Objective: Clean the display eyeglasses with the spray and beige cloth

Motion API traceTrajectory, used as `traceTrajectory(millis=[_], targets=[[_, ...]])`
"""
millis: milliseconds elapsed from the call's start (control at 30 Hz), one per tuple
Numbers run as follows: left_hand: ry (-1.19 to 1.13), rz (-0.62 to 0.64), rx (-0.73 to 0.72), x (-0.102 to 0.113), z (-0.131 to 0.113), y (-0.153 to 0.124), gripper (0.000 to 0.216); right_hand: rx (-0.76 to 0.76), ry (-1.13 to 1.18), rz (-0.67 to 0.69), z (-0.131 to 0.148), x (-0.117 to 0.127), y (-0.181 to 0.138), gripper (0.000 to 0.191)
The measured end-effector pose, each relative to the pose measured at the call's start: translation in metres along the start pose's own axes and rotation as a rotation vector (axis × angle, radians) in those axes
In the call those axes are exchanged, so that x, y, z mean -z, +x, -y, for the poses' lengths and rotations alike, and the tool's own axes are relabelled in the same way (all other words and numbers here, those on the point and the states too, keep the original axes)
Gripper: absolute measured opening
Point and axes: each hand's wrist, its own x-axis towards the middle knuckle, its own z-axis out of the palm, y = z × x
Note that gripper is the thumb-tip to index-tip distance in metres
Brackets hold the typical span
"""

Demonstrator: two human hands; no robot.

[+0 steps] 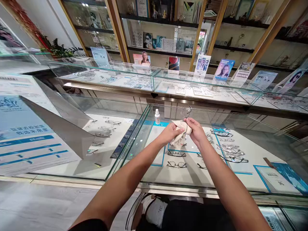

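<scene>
Both my hands are raised over a glass display counter [144, 128]. My left hand [171, 132] is closed around a beige cleaning cloth [181, 132], bunched against a pair of thin-framed glasses [185, 113]. My right hand [196, 130] pinches the glasses' frame just below the lens, which sticks up above the cloth. A small white bottle [157, 116] stands on the glass just left of my hands.
Inside the case lie several pairs of glasses [176, 164] on white trays. A second glass counter [154, 78] runs behind, with brochure stands [223, 69] on top. Shelves with pictures fill the back wall. A blue-and-white poster [24, 134] lies at left.
</scene>
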Motion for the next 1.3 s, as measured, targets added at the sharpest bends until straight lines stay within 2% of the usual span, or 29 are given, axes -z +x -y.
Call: traceTrajectory(millis=[100, 300, 567, 767, 967, 1300], targets=[[0.037, -0.056, -0.037, -0.002, 0.004, 0.004, 0.065, 0.029, -0.073, 0.061, -0.007, 0.000, -0.002, 0.044], [0.076, -0.141, -0.009, -0.004, 0.001, 0.002, 0.064, 0.103, -0.206, 0.110, -0.012, 0.007, 0.001, 0.035], [0.045, -0.036, -0.010, 0.005, -0.004, 0.002, 0.066, 0.025, -0.094, 0.058, -0.001, 0.007, 0.000, 0.041], [0.044, -0.088, -0.011, -0.002, 0.001, 0.002, 0.063, 0.019, -0.087, 0.027, -0.007, 0.004, 0.001, 0.038], [0.077, -0.183, -0.057, -0.001, 0.007, 0.008, 0.068, 0.025, -0.093, 0.068, -0.008, 0.003, 0.000, 0.031], [0.072, -0.083, 0.013, 0.002, 0.009, 0.005, 0.071, -0.004, -0.028, -0.034, -0.005, 0.007, 0.005, 0.040]])
